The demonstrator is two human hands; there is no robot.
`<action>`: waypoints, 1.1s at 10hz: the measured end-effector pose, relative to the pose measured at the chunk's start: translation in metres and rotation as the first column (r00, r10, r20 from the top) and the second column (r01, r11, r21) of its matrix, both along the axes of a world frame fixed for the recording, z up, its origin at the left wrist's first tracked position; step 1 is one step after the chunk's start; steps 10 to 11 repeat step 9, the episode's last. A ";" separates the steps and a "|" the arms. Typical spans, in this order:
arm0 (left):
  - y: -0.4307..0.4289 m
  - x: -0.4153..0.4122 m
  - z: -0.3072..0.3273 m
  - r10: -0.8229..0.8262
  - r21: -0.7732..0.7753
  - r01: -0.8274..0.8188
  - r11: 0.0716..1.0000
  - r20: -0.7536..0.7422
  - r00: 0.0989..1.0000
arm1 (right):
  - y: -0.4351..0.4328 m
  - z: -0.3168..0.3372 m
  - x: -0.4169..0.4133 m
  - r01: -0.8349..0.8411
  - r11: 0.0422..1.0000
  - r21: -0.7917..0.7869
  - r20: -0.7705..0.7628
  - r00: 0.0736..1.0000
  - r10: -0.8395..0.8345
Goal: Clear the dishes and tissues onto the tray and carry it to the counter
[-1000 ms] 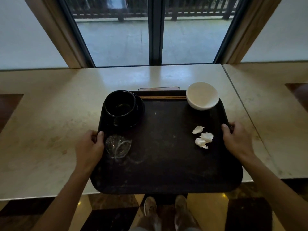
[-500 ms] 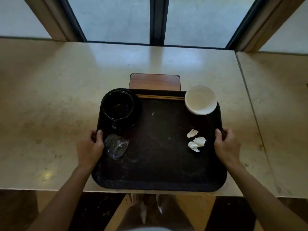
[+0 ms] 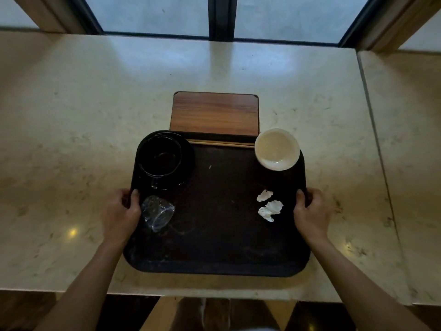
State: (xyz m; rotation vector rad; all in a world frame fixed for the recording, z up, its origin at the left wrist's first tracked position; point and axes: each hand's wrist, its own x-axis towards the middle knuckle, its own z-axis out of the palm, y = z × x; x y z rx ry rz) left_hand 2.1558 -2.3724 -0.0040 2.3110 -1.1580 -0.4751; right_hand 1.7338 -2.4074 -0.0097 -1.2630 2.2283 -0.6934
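A dark rectangular tray (image 3: 214, 235) lay over a pale marble counter (image 3: 71, 115), seen from above by the person holding it. Whether it rested on the stone or was lifted just clear could not be told. The tray's slightly longer axis ran left to right, and its near edge sat close to the near edge of the counter.

The left hand (image 3: 120, 215) was closed around the tray's left rim about halfway along, thumb on top and fingers curled underneath. The right hand (image 3: 312, 213) was closed the same way around the tray's right rim, level with the left.

On the tray's far left corner sat a black cup (image 3: 160, 155) on a black saucer (image 3: 186, 161). Just in front of it, beside the left thumb, a clear glass (image 3: 157, 212) lay tipped on its side, its open mouth pointing toward the tray's near right. On the tray's far right corner stood a white bowl (image 3: 276, 149), upright, overhanging the rim slightly. A pair of chopsticks (image 3: 222, 143) lay along the tray's far edge, their long axis left to right, spanning from the saucer to the bowl. Crumpled white tissues (image 3: 269, 206) sat on the tray near the right thumb.

Beyond the tray's far edge, a wooden panel (image 3: 214, 113) was set flush into the counter. Further beyond it stood a dark window frame (image 3: 220, 17).
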 end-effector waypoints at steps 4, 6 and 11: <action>-0.004 0.002 -0.011 -0.022 0.029 0.021 0.999 0.029 0.999 | -0.007 -0.011 0.002 -0.019 0.999 -0.031 -0.024 1.000 0.018; 0.006 0.009 -0.002 -0.076 0.008 0.076 0.997 -0.082 0.994 | 0.002 -0.003 0.005 0.015 1.000 -0.013 0.013 1.000 -0.015; 0.122 0.028 -0.008 -0.114 0.053 0.129 0.990 -0.230 0.966 | 0.121 0.000 0.022 0.253 0.966 0.053 0.033 0.966 -0.255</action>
